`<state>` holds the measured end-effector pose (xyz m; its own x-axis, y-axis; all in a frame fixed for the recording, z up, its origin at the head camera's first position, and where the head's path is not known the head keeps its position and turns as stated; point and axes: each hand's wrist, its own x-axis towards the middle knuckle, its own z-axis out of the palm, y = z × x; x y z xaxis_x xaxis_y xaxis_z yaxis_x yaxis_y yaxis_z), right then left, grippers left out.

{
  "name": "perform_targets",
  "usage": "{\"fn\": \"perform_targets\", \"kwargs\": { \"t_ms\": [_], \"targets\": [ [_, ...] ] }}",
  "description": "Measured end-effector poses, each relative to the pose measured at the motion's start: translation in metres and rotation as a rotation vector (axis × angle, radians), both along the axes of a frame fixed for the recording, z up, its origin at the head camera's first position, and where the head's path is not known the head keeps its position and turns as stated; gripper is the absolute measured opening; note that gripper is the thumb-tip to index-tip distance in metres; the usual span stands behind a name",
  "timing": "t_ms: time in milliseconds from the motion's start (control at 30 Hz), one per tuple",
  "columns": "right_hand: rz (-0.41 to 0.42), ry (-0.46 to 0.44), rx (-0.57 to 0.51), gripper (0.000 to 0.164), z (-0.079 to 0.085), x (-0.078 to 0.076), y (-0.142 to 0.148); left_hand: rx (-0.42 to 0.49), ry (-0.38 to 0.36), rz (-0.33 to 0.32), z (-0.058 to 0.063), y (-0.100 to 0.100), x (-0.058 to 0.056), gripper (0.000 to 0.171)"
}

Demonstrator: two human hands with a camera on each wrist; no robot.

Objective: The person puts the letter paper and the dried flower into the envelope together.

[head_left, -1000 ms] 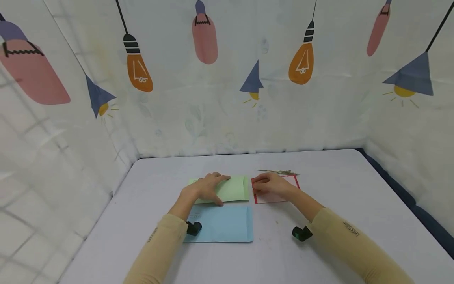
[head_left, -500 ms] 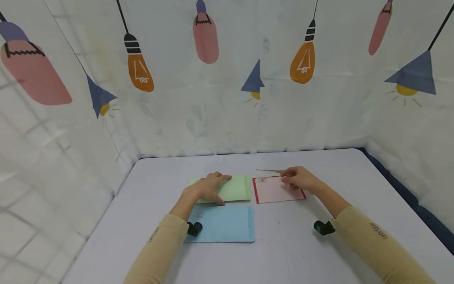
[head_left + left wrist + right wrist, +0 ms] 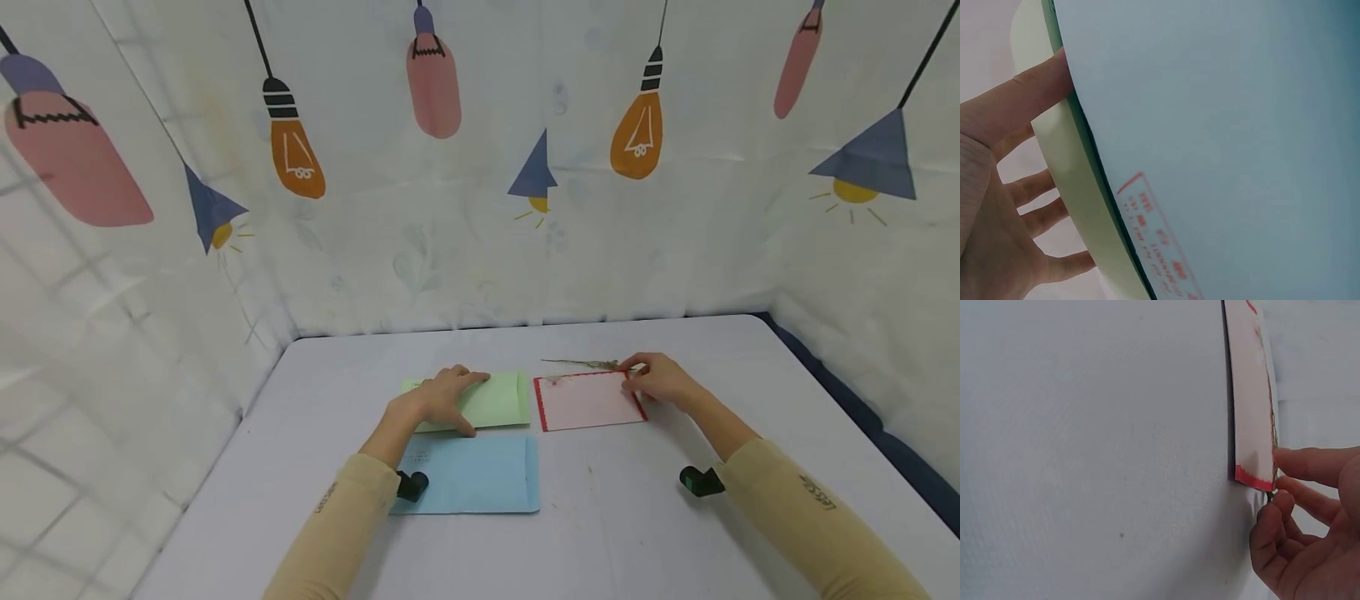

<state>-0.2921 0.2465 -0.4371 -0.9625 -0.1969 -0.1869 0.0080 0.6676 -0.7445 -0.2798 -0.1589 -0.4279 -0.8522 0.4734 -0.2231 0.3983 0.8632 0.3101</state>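
Observation:
My left hand [image 3: 446,398] rests on a pale green envelope [image 3: 504,400], fingers spread across it and thumb at its near edge. In the left wrist view the thumb meets the edge of the light blue envelope [image 3: 1210,125], which bears red print. My right hand [image 3: 660,377] is at the far right corner of a pale pink card [image 3: 585,400] with red borders. Its fingertips touch the card's edge in the right wrist view; whether they pinch anything is unclear. A thin dried sprig [image 3: 592,363] lies along the card's far edge, its right end partly behind the fingers.
The white table [image 3: 637,533] holds the flat papers, with small specks on its surface. White cloth [image 3: 465,233] printed with lamps hangs along the back and both sides. Small black cameras [image 3: 701,481] hang beneath each wrist.
My right hand has moved from the pink card's left end along its far side to the right corner. The left hand stays on the green envelope.

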Motion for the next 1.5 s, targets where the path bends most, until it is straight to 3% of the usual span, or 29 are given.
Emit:
{"fn": "perform_targets", "kwargs": {
  "t_ms": [267, 567, 933, 1500],
  "targets": [
    [0.014, 0.016, 0.055, 0.049, -0.007, -0.003, 0.001, 0.012, 0.003, 0.006, 0.000, 0.000, 0.001, 0.095],
    [0.031, 0.074, 0.079, 0.047, -0.012, -0.003, 0.004, 0.015, -0.006, 0.002, 0.002, 0.002, 0.002, 0.095],
    [0.023, 0.085, 0.089, 0.043, -0.011, 0.001, 0.006, 0.008, -0.002, 0.010, 0.003, 0.002, 0.002, 0.095],
    [0.012, 0.086, -0.094, 0.029, -0.008, 0.002, 0.003, 0.001, -0.008, 0.015, -0.001, -0.002, 0.000, 0.096]
  ]
}}
